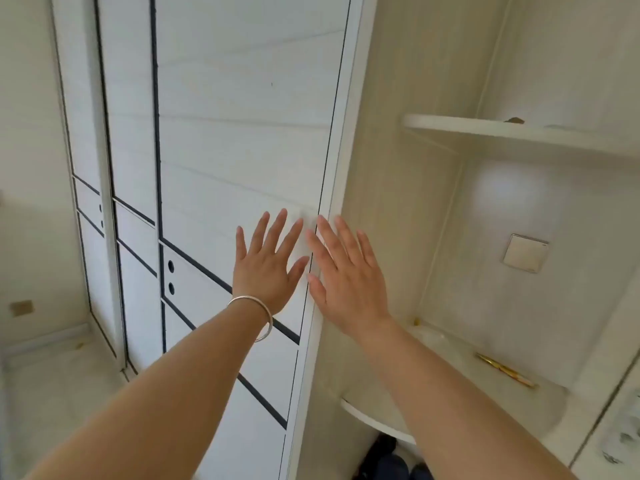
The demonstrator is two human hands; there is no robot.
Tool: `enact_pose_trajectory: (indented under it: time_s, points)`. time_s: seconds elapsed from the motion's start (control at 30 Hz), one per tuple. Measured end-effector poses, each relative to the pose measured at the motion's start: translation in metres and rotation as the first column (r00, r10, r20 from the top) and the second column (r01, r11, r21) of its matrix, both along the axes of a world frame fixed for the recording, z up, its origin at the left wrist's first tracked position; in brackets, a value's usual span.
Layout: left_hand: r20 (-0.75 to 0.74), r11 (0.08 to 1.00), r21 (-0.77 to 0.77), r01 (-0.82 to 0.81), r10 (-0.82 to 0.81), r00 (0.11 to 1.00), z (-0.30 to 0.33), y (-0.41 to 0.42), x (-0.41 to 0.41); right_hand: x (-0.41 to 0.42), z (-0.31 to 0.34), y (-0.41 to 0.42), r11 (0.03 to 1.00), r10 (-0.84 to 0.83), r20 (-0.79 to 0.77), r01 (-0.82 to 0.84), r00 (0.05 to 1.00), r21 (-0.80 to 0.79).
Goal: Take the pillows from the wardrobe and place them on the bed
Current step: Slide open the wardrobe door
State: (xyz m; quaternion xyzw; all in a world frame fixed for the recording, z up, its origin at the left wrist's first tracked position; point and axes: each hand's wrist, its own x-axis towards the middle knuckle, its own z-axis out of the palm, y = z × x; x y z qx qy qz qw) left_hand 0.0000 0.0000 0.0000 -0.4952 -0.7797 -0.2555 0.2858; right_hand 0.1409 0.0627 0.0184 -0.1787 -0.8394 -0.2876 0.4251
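Observation:
The white wardrobe door (pixel 242 133), with dark trim lines, fills the middle of the head view. My left hand (pixel 266 265), a silver bangle on its wrist, lies flat on the door near its right edge with fingers spread. Beside it my right hand (pixel 346 275) is spread over the door's right edge and the frame. Both hands hold nothing. No pillows and no bed are in view.
Two more sliding door panels (pixel 135 168) stand to the left. Open corner shelves (pixel 502 131) are at right; the lower shelf (pixel 450 386) carries a gold stick-like object (pixel 505 370). A wall switch plate (pixel 524 252) is behind. Dark shoes (pixel 384 459) sit on the floor.

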Motion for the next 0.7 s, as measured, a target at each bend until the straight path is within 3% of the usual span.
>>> enact_pose_trajectory:
  time_s: [0.13,0.37,0.53,0.7]
  points:
    - [0.042,0.998,-0.054,0.022,-0.020,0.999,0.002,0.015,0.001,-0.009,0.003,0.011,0.999,0.022,0.002,-0.022,1.000,0.027]
    - [0.134,0.986,-0.003,0.167,-0.165,0.977,-0.002,0.031,0.001,-0.016,-0.003,0.026,0.999,0.027,0.005,-0.028,1.000,0.045]
    - [0.090,0.992,-0.034,0.118,-0.114,0.989,0.000,0.033,-0.003,-0.032,-0.005,0.017,1.000,0.004,0.003,-0.004,1.000,0.016]
    - [0.096,0.997,-0.001,0.081,-0.081,0.992,-0.002,0.033,-0.006,-0.052,-0.015,0.005,0.991,0.130,0.020,-0.129,0.991,-0.029]
